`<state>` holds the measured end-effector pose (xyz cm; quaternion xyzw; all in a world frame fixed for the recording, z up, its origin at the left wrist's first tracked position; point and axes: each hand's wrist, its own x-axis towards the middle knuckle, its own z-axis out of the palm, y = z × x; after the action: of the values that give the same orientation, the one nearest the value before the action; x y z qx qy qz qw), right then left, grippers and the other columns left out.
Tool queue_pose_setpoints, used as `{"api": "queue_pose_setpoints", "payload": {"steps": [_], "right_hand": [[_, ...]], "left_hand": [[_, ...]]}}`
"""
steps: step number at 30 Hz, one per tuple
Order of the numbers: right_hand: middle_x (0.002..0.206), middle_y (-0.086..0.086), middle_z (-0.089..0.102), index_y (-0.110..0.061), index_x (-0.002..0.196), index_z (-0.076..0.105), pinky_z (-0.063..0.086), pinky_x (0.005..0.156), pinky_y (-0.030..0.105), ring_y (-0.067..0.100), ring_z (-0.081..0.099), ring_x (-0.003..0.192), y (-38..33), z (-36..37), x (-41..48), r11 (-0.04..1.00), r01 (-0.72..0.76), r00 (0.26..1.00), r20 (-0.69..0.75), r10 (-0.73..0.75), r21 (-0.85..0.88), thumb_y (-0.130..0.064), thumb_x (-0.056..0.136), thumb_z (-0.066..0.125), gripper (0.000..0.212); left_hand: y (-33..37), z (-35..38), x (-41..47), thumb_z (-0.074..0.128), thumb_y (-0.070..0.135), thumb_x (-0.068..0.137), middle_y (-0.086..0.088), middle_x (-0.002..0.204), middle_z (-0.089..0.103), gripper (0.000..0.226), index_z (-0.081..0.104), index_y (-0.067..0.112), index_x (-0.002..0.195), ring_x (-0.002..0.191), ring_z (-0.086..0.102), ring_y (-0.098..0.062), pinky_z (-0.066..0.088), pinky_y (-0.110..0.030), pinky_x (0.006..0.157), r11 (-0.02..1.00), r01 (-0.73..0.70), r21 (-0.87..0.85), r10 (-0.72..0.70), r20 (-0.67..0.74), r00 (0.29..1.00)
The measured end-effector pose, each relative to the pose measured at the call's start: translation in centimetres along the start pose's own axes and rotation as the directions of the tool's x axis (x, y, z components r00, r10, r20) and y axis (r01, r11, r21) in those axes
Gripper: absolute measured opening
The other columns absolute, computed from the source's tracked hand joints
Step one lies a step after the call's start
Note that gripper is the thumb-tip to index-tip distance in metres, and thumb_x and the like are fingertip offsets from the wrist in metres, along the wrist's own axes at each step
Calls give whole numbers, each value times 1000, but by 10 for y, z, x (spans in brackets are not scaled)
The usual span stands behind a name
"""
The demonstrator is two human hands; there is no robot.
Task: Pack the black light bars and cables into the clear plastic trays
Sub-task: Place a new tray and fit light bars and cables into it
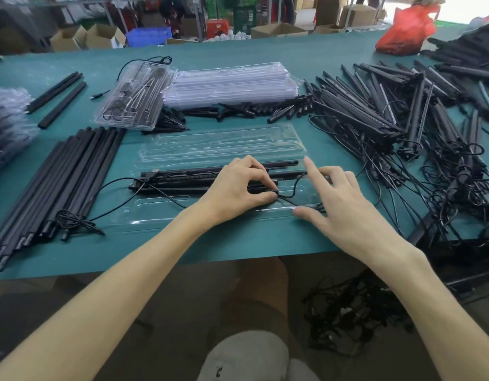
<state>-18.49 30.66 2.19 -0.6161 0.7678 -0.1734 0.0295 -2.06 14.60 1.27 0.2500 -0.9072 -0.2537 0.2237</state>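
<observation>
Black light bars (182, 180) are lying lengthwise in the open clear tray (160, 213), which is sitting at the near edge of the green table (237, 243), straight in front of the person. The tray's far half is lying open and flat beyond the bars. A thin black cable (290, 200) is running off the bars and looping across the tray's near half.

Left hand (237, 191) is resting over the bars, thumb and curled fingers pinching the cable. Right hand (339, 204) is hovering just beside it, fingers spread apart, index sticking out, thumb tip touching the tray's near rim by the cable end; it is gripping nothing.

Further out: a bundle of plain black bars (64, 174) is lying to the left, a tangled heap of bars and cables (402, 114) is spreading over the right. Behind the tray, black spikes (251, 110) are lying in front of a stack of empty trays (229, 83), with a packed tray (133, 97) leaning beside it.
</observation>
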Motion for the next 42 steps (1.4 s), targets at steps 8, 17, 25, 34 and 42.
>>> {"api": "queue_pose_setpoints", "payload": {"steps": [8, 17, 25, 34, 42], "right_hand": [[141, 4, 48, -18, 155, 36, 47, 99, 37, 23, 35, 129, -12, -10, 7, 996, 88, 985, -150, -90, -17, -13, 97, 65, 65], [166, 12, 14, -7, 133, 63, 15, 122, 25, 26, 9, 153, -24, 10, 21, 961, 244, 951, -228, -210, 131, 7, 96, 57, 40], [153, -1, 44, -12, 131, 64, 29, 119, 27, 9, 35, 145, -29, 18, 9, 858, 274, 960, -170, -221, 433, -17, 100, 57, 32], [140, -11, 57, -19, 136, 59, 33, 115, 24, 1, 42, 137, -30, 23, 4, 846, 265, 964, -95, -250, 463, -48, 92, 64, 53], [139, -8, 58, -17, 136, 58, 25, 115, 19, 5, 43, 137, -34, 29, -8, 890, 260, 963, -173, -208, 376, -5, 99, 58, 39]], "left_hand": [[1, 0, 0, 78, 38, 85, 8, 110, 59, 14, 78, 30, 96, 110, 52, -15, 38, -43, 104, 1000, -1, 9, 1, 9, 1000], [0, 0, 0, 78, 38, 85, 9, 108, 58, 8, 71, 39, 89, 107, 51, -13, 39, -42, 103, 1000, -19, 0, 19, 5, 1000], [-5, 3, 2, 77, 36, 85, 4, 112, 60, 15, 74, 26, 96, 108, 51, -20, 41, -47, 100, 1000, -5, 27, 5, 9, 1000], [-9, 3, 3, 76, 25, 84, 4, 112, 61, 10, 76, 23, 94, 107, 52, -21, 42, -46, 99, 999, -9, 39, 8, 12, 1000], [-7, 2, 2, 80, 29, 83, 6, 111, 60, 13, 76, 26, 94, 108, 52, -21, 41, -47, 101, 1000, -11, 21, 11, 12, 1000]]}}
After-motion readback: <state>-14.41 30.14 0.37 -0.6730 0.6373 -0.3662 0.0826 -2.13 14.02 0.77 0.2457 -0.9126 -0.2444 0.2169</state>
